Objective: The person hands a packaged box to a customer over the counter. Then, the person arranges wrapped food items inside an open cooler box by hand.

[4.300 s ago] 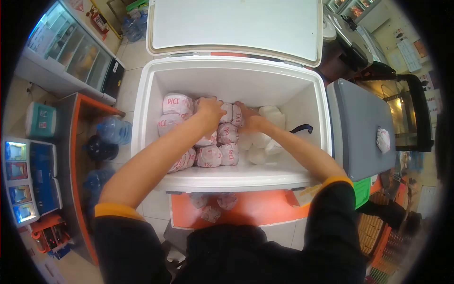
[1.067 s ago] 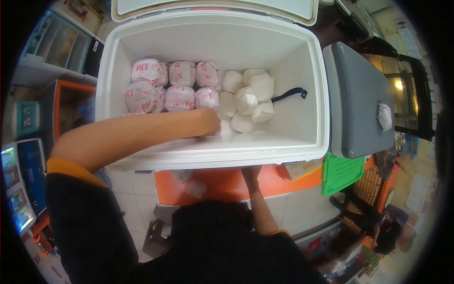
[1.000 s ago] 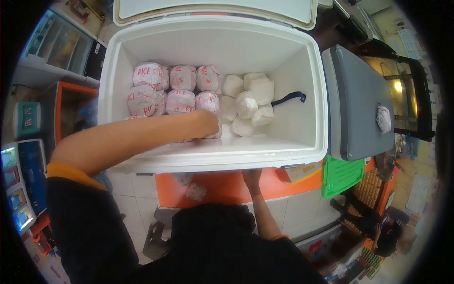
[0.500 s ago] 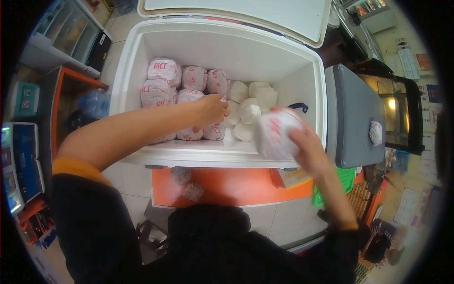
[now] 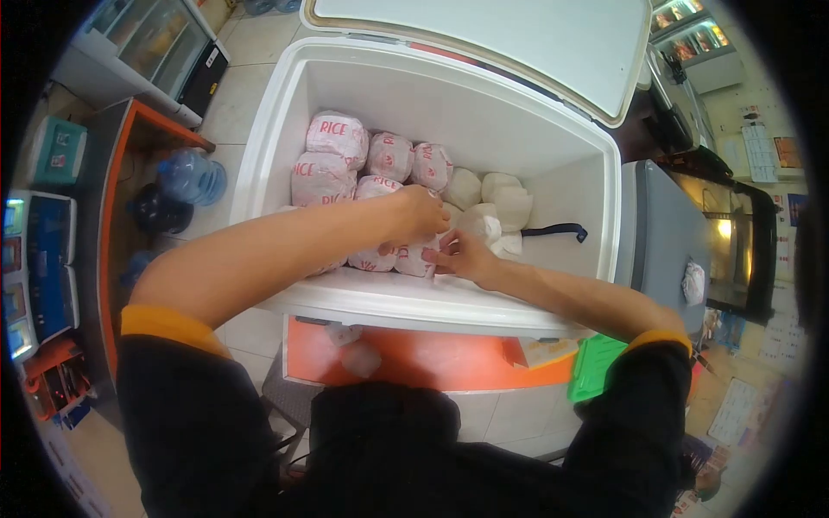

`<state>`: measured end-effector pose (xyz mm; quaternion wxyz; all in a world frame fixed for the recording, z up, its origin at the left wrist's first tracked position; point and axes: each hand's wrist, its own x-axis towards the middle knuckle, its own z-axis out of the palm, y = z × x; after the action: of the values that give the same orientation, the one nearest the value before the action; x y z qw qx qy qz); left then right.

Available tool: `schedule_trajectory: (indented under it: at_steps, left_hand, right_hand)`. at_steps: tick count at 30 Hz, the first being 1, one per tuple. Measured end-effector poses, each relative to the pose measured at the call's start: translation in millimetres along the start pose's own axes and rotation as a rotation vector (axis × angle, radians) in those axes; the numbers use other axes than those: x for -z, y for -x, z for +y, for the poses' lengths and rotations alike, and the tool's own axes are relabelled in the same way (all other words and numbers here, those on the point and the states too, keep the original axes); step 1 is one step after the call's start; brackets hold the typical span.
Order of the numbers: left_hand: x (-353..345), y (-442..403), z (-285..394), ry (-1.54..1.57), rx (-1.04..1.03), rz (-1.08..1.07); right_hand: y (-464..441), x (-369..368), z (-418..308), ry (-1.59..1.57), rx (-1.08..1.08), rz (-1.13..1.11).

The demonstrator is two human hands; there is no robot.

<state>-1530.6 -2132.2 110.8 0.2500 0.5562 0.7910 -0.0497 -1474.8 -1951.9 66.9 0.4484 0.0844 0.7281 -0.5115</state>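
Observation:
A white cooler box (image 5: 440,293) stands before me with its lid raised. Paper-wrapped rice packs (image 5: 337,138) printed RICE in red fill its left part. Plain white bundles (image 5: 496,203) lie to the right of them. My right hand (image 5: 466,259) grips the right side of a front-row wrapped rice pack (image 5: 416,262), thumb and fingers on the paper. Over the packs just behind it, my left hand (image 5: 419,216) is closed with curled fingers. What lies beneath those fingers is hidden by the hand itself.
A dark curved handle (image 5: 557,230) lies inside the cooler at right. Beside the cooler is a grey box (image 5: 669,233) with a wrapped bundle (image 5: 693,282) on it. Below are an orange surface (image 5: 414,354) and a green crate (image 5: 596,367). Water bottles (image 5: 194,177) sit at left.
My right hand has moved left and down from above the cooler's right side, bringing a wrapped rice pack to the printed packs. My left hand stays over the packs; the view has shifted.

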Motion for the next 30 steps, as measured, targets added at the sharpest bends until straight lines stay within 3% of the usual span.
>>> schedule_trajectory:
  at_steps: [2, 4, 5, 6, 8, 9, 10, 11, 12, 13, 14, 15, 16, 17, 18, 20, 22, 25, 27, 29, 30]
  left_hand:
    - [12.1, 1.8, 10.0, 0.099, 0.062, -0.059]
    - [40.4, 30.2, 39.2, 0.064, 0.193, 0.083]
    - [71.0, 59.2, 60.3, 0.210, 0.247, 0.172]
    - [84.4, 97.7, 82.3, 0.516, 0.220, 0.398]
    - [114.7, 160.8, 119.5, 0.725, 0.072, 0.108]
    - [113.2, 179.2, 133.3, 0.835, -0.042, -0.080]
    - [82.7, 185.4, 148.8, 1.010, -0.038, -0.095]
    - [54.7, 183.1, 158.8, 1.144, 0.135, -0.237]
    - [5.5, 178.4, 165.0, 1.161, 0.300, -0.227]
    - [-52.2, 170.3, 174.2, 1.176, 0.463, -0.217]
    - [-104.3, 158.8, 193.0, 1.246, 0.915, 0.131]
    - [-164.6, 145.8, 200.6, 1.050, 0.986, 0.036]
    - [-257.2, 127.7, 225.9, 0.587, 0.989, 0.392]
    - [-262.8, 114.6, 218.7, 0.751, 0.972, 0.264]
    - [-267.3, 101.6, 223.5, 0.720, 0.948, 0.440]
    - [-279.4, 81.5, 222.2, 0.746, 0.893, 0.504]
    - [-265.4, 66.0, 212.5, 0.786, 0.945, 0.623]
    - [-301.0, 66.5, 213.8, 0.752, 0.909, 0.715]
    - [-288.3, 74.9, 215.2, 0.700, 0.881, 0.790]
    - [-242.8, 99.6, 228.9, 1.213, 1.192, 0.822]
    - [-261.6, 104.1, 236.9, 1.315, 1.156, 0.874]
  right_hand:
    - [-13.4, -5.2, 5.5, 0.094, 0.102, -0.047]
    - [-24.7, 7.8, 5.9, 0.183, 0.206, -0.090]
    - [-27.7, 24.2, 2.2, 0.480, 0.497, -0.135]
    - [-27.3, 31.5, -0.9, 0.775, 0.788, -0.180]
    - [39.3, 24.9, -77.7, 1.240, 0.371, -0.044]
    - [65.0, 24.3, -93.8, 1.075, 0.493, 0.088]
    - [92.4, 25.3, -102.6, 0.901, 0.607, 0.218]
    - [121.0, 23.4, -115.1, 0.763, 0.694, 0.209]
    - [148.0, 21.4, -122.2, 0.623, 0.773, 0.199]
    - [173.7, 22.7, -121.5, 0.478, 0.727, -0.062]
    - [192.9, 21.3, -115.6, 0.328, 0.669, -0.316]
    - [199.3, 9.7, -99.6, 0.313, 0.602, -0.556]
    - [199.1, -6.1, -78.1, 0.289, 0.523, -0.799]
    - [189.4, -24.2, -50.8, 0.384, 0.405, -0.811]
    - [173.2, -45.2, -15.2, 0.487, 0.291, -0.814]
    - [136.2, -93.8, 86.4, 0.759, 0.466, -0.436]
    - [92.1, -148.4, 156.8, 0.782, 0.671, -0.091]
    - [25.1, -203.2, 231.1, 0.759, 0.870, 0.003]
    - [5.9, -213.2, 248.9, 0.753, 0.860, -0.003]
    - [27.3, -195.6, 217.0, 0.522, 0.691, -0.187]
    - [48.9, -179.4, 187.8, 0.365, 0.576, -0.308]
